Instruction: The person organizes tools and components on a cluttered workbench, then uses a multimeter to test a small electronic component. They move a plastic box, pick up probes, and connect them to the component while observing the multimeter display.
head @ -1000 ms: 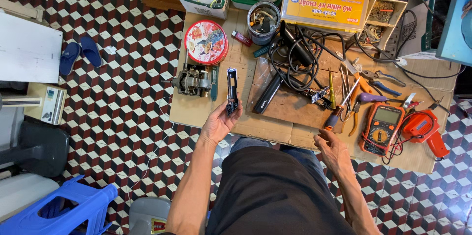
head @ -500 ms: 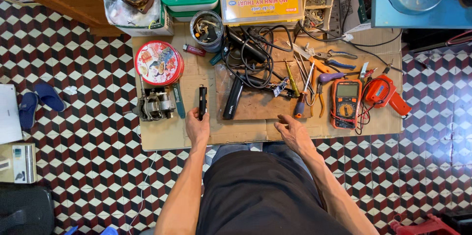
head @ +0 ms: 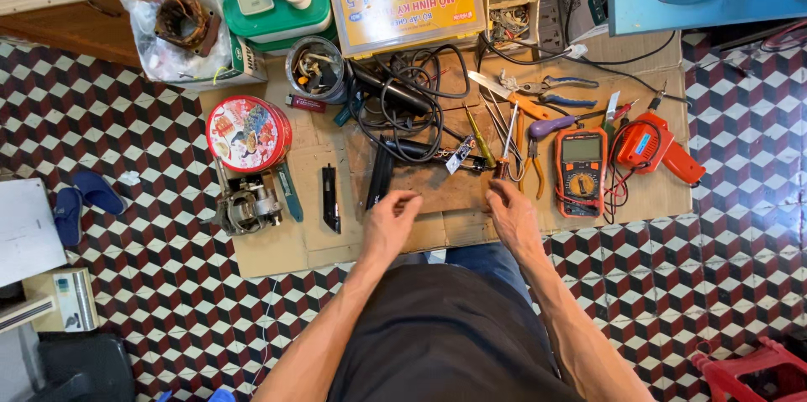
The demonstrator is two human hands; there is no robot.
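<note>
Over cardboard mat (head: 277, 255), left hand (head: 391, 221) beside black bar (head: 380, 175), right hand (head: 513, 215) seemingly touching pliers (head: 504, 168)

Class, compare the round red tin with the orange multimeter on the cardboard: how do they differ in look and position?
The round red tin is circular with a pictured lid; the orange multimeter is an upright rectangle with a screen and dial. The tin lies far left, beyond the left hand; the multimeter lies beside the right hand. Red leads trail by the multimeter, none by the tin. Both lie flat on cardboard.

Cardboard sheet (head: 277, 255) on tiled floor (head: 151, 284), bearing red tin (head: 248, 133), multimeter (head: 580, 171), drill (head: 656, 145)
</note>
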